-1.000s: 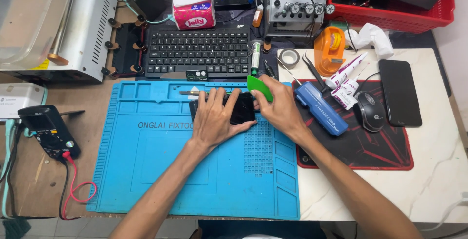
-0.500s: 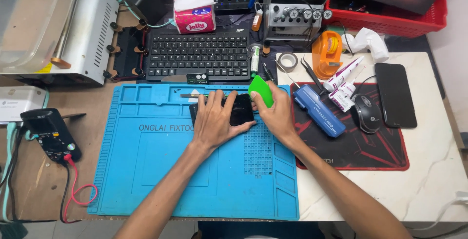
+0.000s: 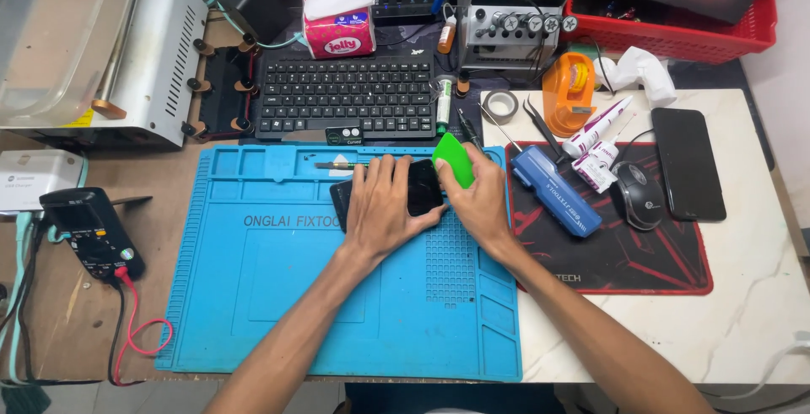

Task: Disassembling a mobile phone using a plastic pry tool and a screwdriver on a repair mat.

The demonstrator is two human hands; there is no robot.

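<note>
- Risk: the dark phone (image 3: 419,188) lies flat on the blue work mat (image 3: 278,296), at its upper middle, held down only by palm pressure. It may slide sideways under an uneven push, since nothing else visibly clamps it.
- Risk: the green plastic card (image 3: 454,159) meets the phone's right edge at a steep tilt. Excess force there would likely bend the card or stress the glass.
- Risk: the blue case (image 3: 557,189) and tweezers (image 3: 540,127) lie just beside the working hand; a slip to the right could knock them.
- Left hand (image 3: 381,209): fingers spread flat and extended, palm pressed on the left part of the phone. It covers the device rather than gripping it.
- Right hand (image 3: 481,203): fingers curled and closed around the green card, which stands up between thumb and fingers. The heel of the hand rests on the mat near the phone's right end.
</note>
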